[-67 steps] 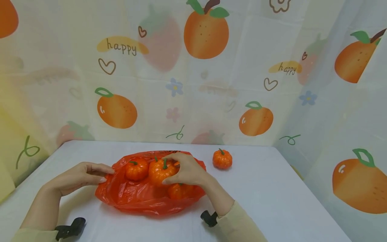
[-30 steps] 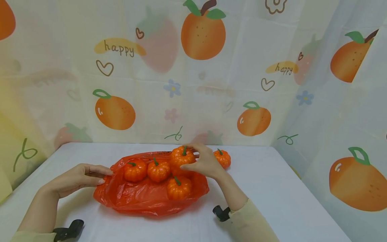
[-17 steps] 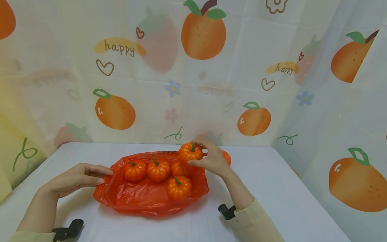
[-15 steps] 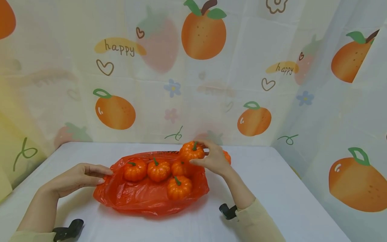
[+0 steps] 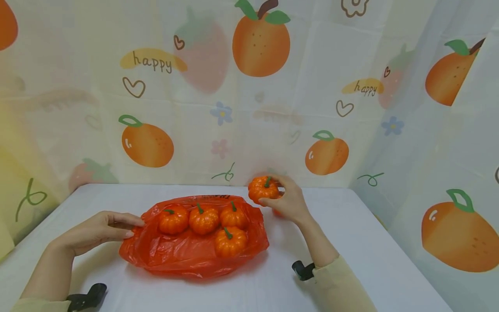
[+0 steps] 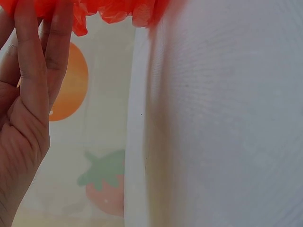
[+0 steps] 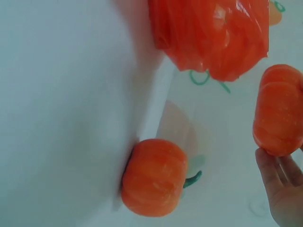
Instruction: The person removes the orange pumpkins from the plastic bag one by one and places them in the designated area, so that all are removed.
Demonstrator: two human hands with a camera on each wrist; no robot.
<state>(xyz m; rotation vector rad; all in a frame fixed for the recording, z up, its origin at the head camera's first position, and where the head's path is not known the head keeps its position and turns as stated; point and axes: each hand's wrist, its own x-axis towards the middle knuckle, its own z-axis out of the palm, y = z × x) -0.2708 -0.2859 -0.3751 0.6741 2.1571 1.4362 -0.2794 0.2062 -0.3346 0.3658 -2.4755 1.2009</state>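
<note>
A small orange pumpkin (image 5: 262, 190) with a green stem is held in my right hand (image 5: 290, 201), raised above the table behind the bag's right end. The right wrist view shows the same held pumpkin (image 7: 279, 111) between fingers and thumb. My left hand (image 5: 99, 232) pinches the left rim of the red plastic bag (image 5: 175, 255). In the left wrist view the fingers (image 6: 33, 71) reach up to the red film. Several more pumpkins (image 5: 204, 219) sit inside the open bag. Another pumpkin (image 7: 155, 177) stands on the table, mostly hidden behind my right hand in the head view.
A white cloth covers the table (image 5: 351, 260). Behind it hangs a curtain (image 5: 265, 130) printed with fruit. Black wrist-worn pieces (image 5: 303, 271) sit at both sleeves.
My right hand has lifted one pumpkin out of the bag and carried it to the right and away from me. The left hand stays at the bag's rim.
</note>
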